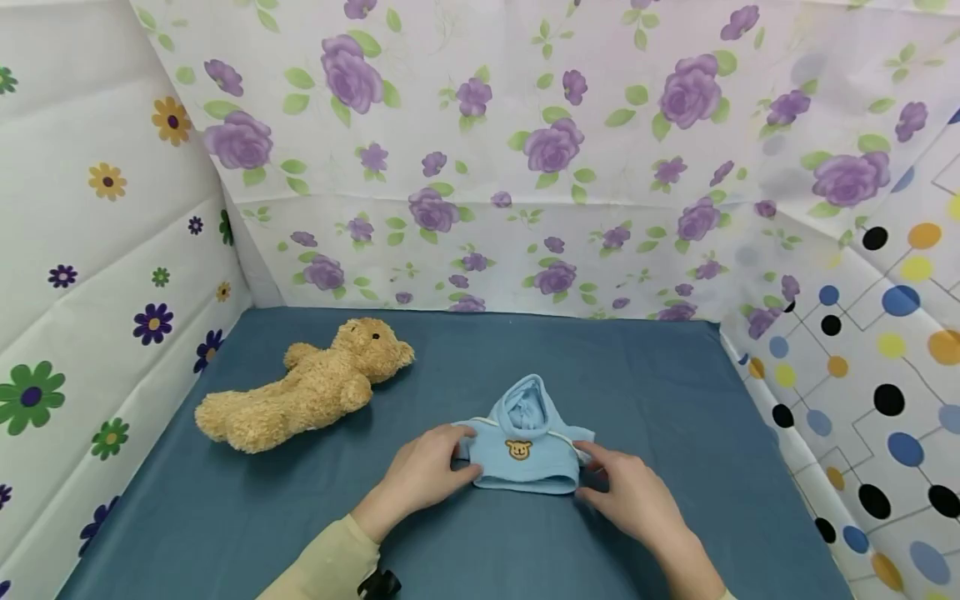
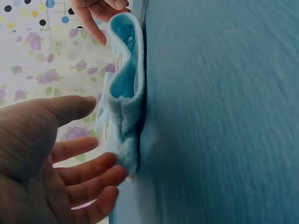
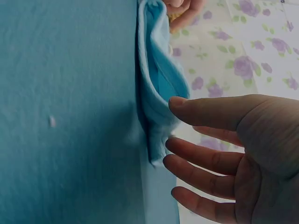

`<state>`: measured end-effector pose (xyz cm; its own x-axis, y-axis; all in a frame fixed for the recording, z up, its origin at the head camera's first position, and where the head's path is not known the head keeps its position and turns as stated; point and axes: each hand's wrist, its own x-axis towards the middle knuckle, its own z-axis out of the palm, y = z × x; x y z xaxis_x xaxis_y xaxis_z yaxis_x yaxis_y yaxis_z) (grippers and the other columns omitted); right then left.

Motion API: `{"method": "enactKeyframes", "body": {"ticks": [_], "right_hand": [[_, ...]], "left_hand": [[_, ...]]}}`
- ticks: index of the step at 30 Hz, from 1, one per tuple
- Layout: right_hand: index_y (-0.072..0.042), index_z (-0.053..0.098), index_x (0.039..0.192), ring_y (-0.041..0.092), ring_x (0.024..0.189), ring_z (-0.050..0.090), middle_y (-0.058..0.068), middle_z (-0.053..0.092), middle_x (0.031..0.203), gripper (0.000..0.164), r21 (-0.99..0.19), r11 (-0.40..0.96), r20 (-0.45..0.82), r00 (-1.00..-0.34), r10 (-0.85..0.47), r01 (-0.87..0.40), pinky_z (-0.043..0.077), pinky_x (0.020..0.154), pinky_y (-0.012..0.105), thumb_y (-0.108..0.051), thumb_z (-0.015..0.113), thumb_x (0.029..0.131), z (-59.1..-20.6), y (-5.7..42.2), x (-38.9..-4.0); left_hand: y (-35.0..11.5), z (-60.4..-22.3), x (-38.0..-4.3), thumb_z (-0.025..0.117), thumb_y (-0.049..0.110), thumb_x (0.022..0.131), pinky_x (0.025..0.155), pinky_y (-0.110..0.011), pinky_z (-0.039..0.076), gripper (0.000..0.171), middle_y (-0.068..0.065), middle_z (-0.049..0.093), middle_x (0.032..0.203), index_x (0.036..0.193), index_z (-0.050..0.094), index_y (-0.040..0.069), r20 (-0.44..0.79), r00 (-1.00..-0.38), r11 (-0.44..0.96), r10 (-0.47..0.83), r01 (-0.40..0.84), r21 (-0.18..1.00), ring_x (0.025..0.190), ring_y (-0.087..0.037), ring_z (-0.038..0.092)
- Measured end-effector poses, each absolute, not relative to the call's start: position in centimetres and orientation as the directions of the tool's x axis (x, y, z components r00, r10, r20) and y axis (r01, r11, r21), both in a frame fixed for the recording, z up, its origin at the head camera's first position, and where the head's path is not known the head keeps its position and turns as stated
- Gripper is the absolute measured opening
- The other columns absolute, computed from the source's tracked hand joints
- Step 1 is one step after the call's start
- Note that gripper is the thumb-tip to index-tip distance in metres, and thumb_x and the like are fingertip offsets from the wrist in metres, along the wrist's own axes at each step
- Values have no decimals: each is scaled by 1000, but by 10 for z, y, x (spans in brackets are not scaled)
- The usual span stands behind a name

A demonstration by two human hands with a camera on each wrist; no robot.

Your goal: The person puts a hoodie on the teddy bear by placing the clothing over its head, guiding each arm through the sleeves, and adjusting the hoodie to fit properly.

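Observation:
A small light-blue hoodie (image 1: 525, 462) with a bear-face patch lies flat on the table, its hood away from me and its bottom hem toward me. My left hand (image 1: 423, 471) is at the hoodie's left side, thumb apart from the loosely bent fingers. In the left wrist view, the fingertips (image 2: 119, 173) are right at the sleeve. On the opposite side, my right hand (image 1: 633, 496) has its fingers spread beside the other sleeve. The right wrist view shows the right thumb (image 3: 187, 106) at the edge of the hem opening (image 3: 161, 79).
A tan teddy bear (image 1: 300, 400) lies on its side at the left of the blue table (image 1: 637, 375). A flower-print cloth (image 1: 487, 158) hangs at the back, with patterned cloths along the left and right sides.

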<state>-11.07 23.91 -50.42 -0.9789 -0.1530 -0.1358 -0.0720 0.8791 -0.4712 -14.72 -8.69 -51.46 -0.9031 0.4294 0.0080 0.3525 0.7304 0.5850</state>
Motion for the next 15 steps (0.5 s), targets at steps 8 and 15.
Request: {"method": "enactKeyframes", "body": {"ticks": [8, 15], "right_hand": [[-27, 73, 138, 9, 86, 68, -11, 73, 100, 53, -458, 881, -103, -977, -185, -118, 55, 69, 39, -25, 91, 88, -506, 227, -109], [-29, 78, 129, 5, 62, 50, -16, 61, 80, 39, -438, 889, -93, -977, -191, -133, 43, 57, 34, -24, 88, 91, -509, 222, -108]], "left_hand": [[-85, -515, -149, 87, 37, 92, 52, -31, 43, 53, 11, 55, 72, 137, 71, 12, -83, -854, 723, 513, 378, 578, 58, -6, 51], [-82, -516, -149, 88, 31, 91, 53, -31, 44, 49, 13, 55, 71, 134, 73, 13, -81, -848, 729, 524, 397, 557, 59, -5, 50]]}}
